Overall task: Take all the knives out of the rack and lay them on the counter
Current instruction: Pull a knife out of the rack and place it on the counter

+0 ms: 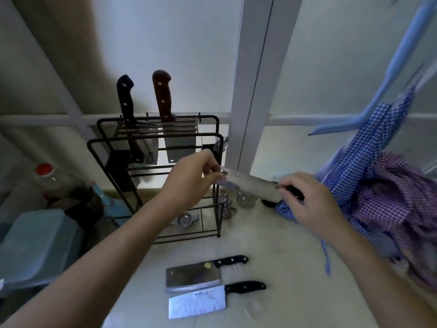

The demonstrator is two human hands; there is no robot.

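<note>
Rack (132, 147), centre: two knives (163, 95). Bench (283, 268), bottom: two cleavers (192, 275). Left hand (189, 183) and right hand (312, 204) pinching one blade (250, 183).

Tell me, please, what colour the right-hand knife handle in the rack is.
Reddish brown handle, head view.

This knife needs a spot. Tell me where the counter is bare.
Bare counter lies between the rack and the two cleavers, and right of their handles. Crowded: checked cloths at right, glass jar and small items beside the rack.
</note>
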